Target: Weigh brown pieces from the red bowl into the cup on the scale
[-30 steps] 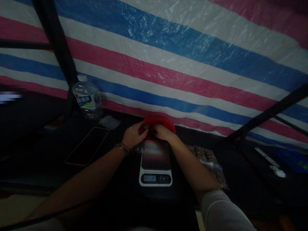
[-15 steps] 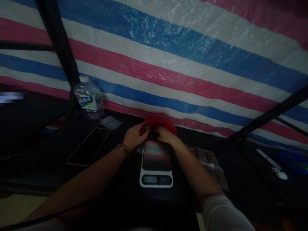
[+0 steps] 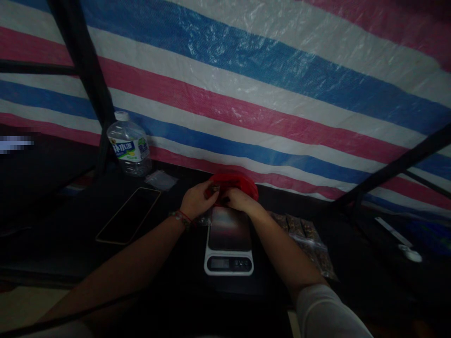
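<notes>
Resting at the red bowl (image 3: 252, 187) by their tips, the left hand (image 3: 196, 202) and right hand (image 3: 242, 200) fingers look bent, their grip too dark to tell, and a wrist bump could jog the scale (image 3: 229, 230) behind.

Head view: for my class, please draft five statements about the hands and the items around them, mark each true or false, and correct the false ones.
1. The left hand and right hand are both at the red bowl. True.
2. The digital scale sits on the far side of the bowl. False: it sits on the near side.
3. The clear plastic bottle stands upright. True.
4. The smartphone lies right of the scale. False: it lies to the left.
5. Filled clear bags lie right of the scale. True.
</notes>
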